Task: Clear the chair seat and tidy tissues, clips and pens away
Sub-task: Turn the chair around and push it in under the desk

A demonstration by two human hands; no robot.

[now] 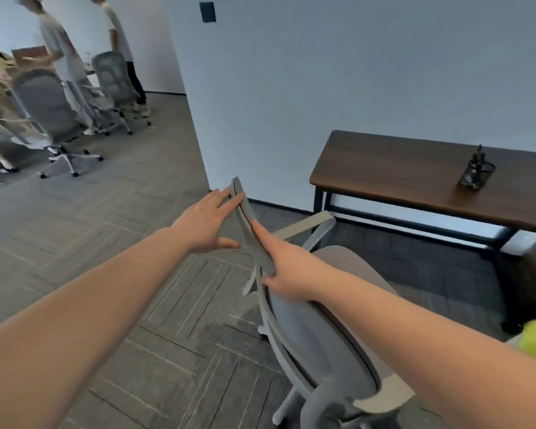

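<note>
Touching one chair (316, 332): left hand (205, 224), right hand (288, 267)

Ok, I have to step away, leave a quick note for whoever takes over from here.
Left hand: open, fingertips on the top of the chair's backrest.
Right hand: flat along the backrest edge, holding nothing.
Chair seat: the visible part looks bare.
Pen holder stands on the wooden desk by the wall.
No tissues, clips or loose pens in view; locate them, then tidy them away.
</note>
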